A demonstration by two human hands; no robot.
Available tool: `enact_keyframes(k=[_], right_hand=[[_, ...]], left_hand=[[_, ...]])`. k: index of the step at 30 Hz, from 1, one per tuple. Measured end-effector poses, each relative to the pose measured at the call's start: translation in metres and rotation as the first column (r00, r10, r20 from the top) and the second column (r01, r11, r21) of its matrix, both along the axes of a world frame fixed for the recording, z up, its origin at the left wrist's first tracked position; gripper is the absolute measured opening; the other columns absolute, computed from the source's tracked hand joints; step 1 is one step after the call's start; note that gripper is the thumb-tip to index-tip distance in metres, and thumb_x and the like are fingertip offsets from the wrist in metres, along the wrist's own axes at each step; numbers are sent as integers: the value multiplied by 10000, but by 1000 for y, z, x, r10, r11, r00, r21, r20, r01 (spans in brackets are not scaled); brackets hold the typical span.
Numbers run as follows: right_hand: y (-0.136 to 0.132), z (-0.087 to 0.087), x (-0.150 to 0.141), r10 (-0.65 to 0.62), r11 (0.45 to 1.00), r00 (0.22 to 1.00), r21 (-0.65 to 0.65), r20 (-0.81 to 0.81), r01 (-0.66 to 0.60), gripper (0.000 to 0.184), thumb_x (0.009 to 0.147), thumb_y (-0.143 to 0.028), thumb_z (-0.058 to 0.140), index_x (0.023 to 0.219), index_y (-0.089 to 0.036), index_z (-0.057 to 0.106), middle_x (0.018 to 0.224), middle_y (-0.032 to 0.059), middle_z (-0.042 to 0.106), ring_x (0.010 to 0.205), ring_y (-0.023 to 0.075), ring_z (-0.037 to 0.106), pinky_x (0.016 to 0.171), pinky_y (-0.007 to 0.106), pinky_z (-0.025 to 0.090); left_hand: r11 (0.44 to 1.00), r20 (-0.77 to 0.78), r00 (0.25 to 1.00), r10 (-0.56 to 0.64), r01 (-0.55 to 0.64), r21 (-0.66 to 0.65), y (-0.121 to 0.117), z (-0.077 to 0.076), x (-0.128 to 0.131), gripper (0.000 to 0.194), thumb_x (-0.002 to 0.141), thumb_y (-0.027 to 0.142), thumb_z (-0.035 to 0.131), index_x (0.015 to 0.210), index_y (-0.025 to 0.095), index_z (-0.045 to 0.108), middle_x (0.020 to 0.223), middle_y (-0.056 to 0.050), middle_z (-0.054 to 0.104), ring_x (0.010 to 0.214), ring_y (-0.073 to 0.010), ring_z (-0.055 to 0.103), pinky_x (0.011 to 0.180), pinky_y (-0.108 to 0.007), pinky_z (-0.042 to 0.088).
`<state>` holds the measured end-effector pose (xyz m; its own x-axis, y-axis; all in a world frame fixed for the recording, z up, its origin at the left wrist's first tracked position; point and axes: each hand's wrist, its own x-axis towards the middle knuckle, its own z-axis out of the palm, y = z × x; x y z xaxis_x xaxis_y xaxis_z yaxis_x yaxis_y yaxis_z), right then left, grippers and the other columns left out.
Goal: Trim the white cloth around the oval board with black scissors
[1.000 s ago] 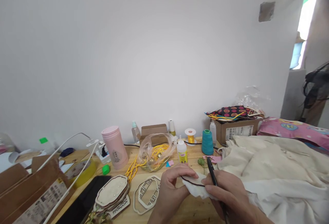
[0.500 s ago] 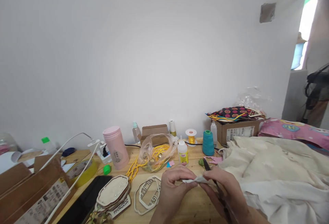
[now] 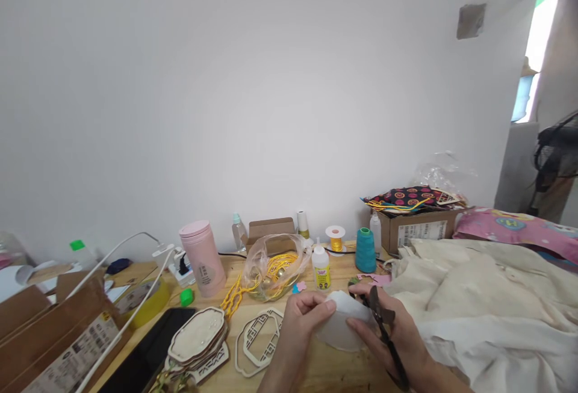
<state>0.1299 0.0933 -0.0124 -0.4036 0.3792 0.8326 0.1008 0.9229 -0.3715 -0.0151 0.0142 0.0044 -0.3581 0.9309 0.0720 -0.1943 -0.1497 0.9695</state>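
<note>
Two-handed grip closed | left hand (image 3: 303, 319), right hand (image 3: 403, 325) pinch white sheet (image 3: 339, 334) | right's black tool (image 3: 394, 355) partly hidden

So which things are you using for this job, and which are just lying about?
Being used:
thin white rounded sheet, in the left hand and right hand
long black tool, in the right hand

Probably just lying about:
pink lidded cup
yellow tape roll
flat black device
</note>
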Motion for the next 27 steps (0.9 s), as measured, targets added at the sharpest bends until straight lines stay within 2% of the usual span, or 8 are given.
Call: enact_keyframes(k=[4, 7, 10, 12, 16, 21, 24, 27], right_hand=[[1, 1, 0, -23, 1000, 1000, -6, -8, 23, 278, 734, -245, 582, 1001, -190, 527, 851, 46, 670, 738, 187, 642, 645, 256, 528], [2, 1, -1, -49, 999, 999, 6, -21, 49, 287, 732, -235, 588, 1009, -192, 522, 860, 47, 669, 755, 193, 642, 654, 258, 525], [1, 3, -1, 4, 997, 999, 73, -43, -1, 274, 739, -193, 572, 1005, -211, 510, 849, 33, 668, 750, 176, 641, 669, 239, 517], [0, 4, 0, 38, 994, 998, 108, -40, -34, 285, 742, -161, 556, 1015, -224, 498, 853, 27, 667, 745, 166, 639, 669, 227, 512], [0, 5, 0, 45, 993, 998, 109, -32, -42, 288, 740, -155, 543, 1016, -226, 501, 858, 33, 668, 746, 171, 640, 672, 237, 515], [2, 7, 2, -21, 999, 997, -39, -74, 18, 247, 718, -254, 593, 955, -200, 553, 845, 45, 678, 763, 199, 646, 685, 270, 528], [3, 10, 2, 8, 978, 992, -204, -128, -34, 262, 709, -283, 602, 951, -192, 561, 877, 47, 676, 786, 190, 644, 681, 246, 528], [3, 12, 1, 52, 931, 984, -349, -172, -110, 282, 695, -296, 610, 949, -185, 559, 895, 50, 671, 797, 186, 640, 685, 236, 525]], left_hand=[[1000, 32, 999, 6, -5, -17, 2, -5, 1, 324, 552, 423, 715, 514, 121, 605, 466, 18, 509, 467, -75, 392, 489, -203, 273], [999, -39, 999, -6, 4, -38, 3, -4, 5, 349, 559, 456, 700, 610, 114, 651, 536, -6, 555, 518, -98, 431, 520, -214, 306], [998, -109, 994, 6, -13, -62, 3, -5, 9, 322, 541, 404, 724, 598, 94, 660, 524, -7, 543, 506, -95, 412, 512, -217, 295], [998, -56, 998, -32, 29, -53, 4, -8, 10, 285, 585, 365, 699, 612, 83, 667, 527, -16, 548, 509, -100, 424, 522, -224, 301], [996, 203, 976, -77, 83, -21, 5, -14, 11, 202, 634, 277, 654, 534, 103, 632, 492, -7, 524, 481, -92, 422, 509, -222, 315], [991, 285, 950, -131, 128, 29, 4, -9, 14, 282, 683, 320, 632, 516, 93, 631, 444, -10, 501, 441, -78, 401, 475, -210, 313], [989, 263, 953, -147, 136, 60, 3, -3, 16, 385, 731, 441, 564, 635, 87, 683, 485, -38, 558, 444, -84, 425, 472, -211, 330], [994, 148, 984, -95, 85, 75, 3, 0, 17, 410, 659, 501, 614, 707, 105, 706, 554, -43, 607, 480, -88, 452, 481, -202, 348]])
